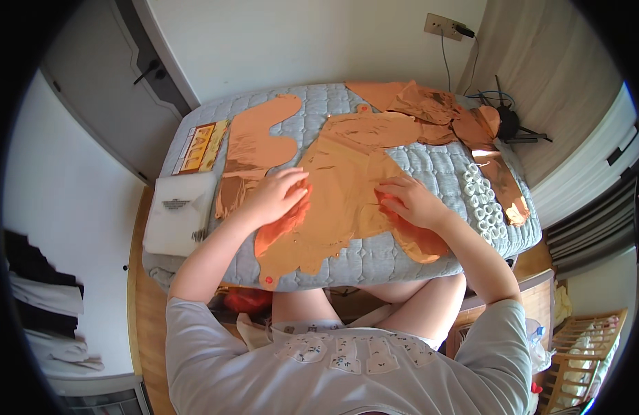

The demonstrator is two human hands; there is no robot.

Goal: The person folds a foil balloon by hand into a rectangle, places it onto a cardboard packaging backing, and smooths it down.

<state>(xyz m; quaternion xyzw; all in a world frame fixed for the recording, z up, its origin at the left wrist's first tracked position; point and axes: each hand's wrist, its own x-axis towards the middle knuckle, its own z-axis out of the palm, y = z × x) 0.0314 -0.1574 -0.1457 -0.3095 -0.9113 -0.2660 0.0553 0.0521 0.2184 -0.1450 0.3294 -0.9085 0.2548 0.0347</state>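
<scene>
A large flat rose-gold foil balloon, uninflated and wrinkled, is spread over the middle of the quilted mattress. My left hand lies on its left side, fingers stretched out along the foil. On the right side rests my right hand, its fingers reaching inward and slightly apart. Under both palms the foil looks deep orange. Another flat foil balloon with rounded lobes lies beyond my left hand. More crumpled foil balloons overlap along the far edge, and a narrow foil piece extends down the right side.
White ring-shaped rolls lie in a cluster at the right. On the left are a white plastic packet and a colourful printed card. A black router with antennas and cables stands at the far right corner, near a wall socket.
</scene>
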